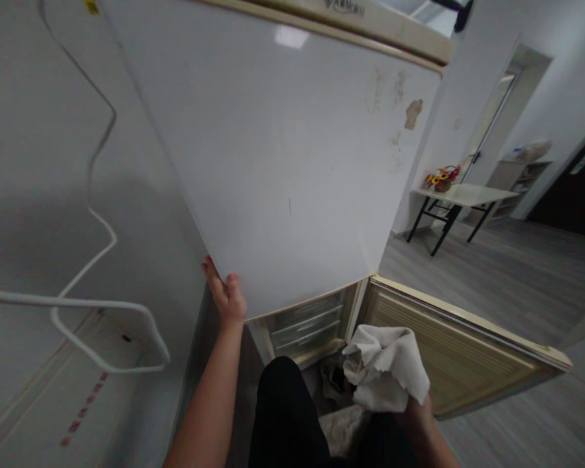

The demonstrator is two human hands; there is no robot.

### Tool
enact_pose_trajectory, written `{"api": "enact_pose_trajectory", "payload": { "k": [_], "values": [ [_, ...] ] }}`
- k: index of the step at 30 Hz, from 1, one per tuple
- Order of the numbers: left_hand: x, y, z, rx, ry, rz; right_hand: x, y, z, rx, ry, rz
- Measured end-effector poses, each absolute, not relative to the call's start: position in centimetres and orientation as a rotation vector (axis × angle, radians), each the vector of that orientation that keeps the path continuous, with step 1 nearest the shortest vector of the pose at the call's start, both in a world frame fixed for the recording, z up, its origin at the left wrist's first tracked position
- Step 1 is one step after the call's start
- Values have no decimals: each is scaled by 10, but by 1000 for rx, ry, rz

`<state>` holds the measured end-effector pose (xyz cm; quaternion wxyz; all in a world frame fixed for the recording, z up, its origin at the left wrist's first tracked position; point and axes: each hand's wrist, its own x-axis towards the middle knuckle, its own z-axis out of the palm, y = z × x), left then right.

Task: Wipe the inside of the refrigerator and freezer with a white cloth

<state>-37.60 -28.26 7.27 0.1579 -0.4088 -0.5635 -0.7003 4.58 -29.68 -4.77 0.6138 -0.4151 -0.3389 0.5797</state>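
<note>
A white refrigerator door (283,169) with a brown stain fills the upper middle of the view. At its lower left corner my left hand (229,299) grips the edge, thumb on the front face and fingers along the side. Below it, the lower compartment (309,322) shows pale ribbed shelves or drawers. The lower door (448,344) is swung wide to the right. In front of that door my right hand (419,419) is closed on a crumpled white cloth (387,370), which hides most of its fingers.
A white cord (100,146) hangs along the left wall, beside a bent white tube (102,303). My dark-clad knees (285,409) are close to the lower compartment. Another cloth (334,377) lies on the floor. Farther right stands a table (472,193) with a flower basket (442,182).
</note>
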Motion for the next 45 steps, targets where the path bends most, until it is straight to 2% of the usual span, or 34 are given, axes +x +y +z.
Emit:
{"api": "enact_pose_trajectory", "payload": {
  "k": [3,8,12,14,17,19,22,27,30,33,38,43,45],
  "values": [
    [-382,-277,74,-1173,-1633,-1992,34,-297,-32,-928,-564,1427],
    [-382,-279,81,-1157,-1641,-1948,30,-294,-9,-779,-529,1638],
    [-315,-300,77,-1130,-1592,-1783,35,-288,-11,-861,-710,1640],
    [-258,-312,66,-1481,-1513,-1760,35,-287,-15,-930,-846,1624],
    [-181,-320,41,-2605,-1554,-1461,29,-291,-20,-979,-917,1587],
    [-150,-319,24,-2886,-1569,-1344,25,-293,-23,-1002,-921,1550],
    [-138,-310,6,-2861,-1742,-1453,22,-295,-27,-1086,-940,1464],
    [-151,-294,2,-2594,-1887,-1945,23,-293,-48,-1280,-1055,1216],
    [-152,-289,3,-2555,-2145,-1792,21,-298,-62,-1322,-1149,1117],
    [-147,-287,0,-2593,-2392,-1481,15,-306,-72,-1272,-1093,1325],
    [-138,-285,-5,-2593,-2566,-1316,-4,-323,-98,-1309,-622,1449],
    [-121,-298,-8,-2681,-2661,-888,-25,-345,-113,-1126,-675,1826],
    [-109,-307,-15,-2892,-2554,-869,-24,-347,-110,-1052,-676,1894]
  ]
}}
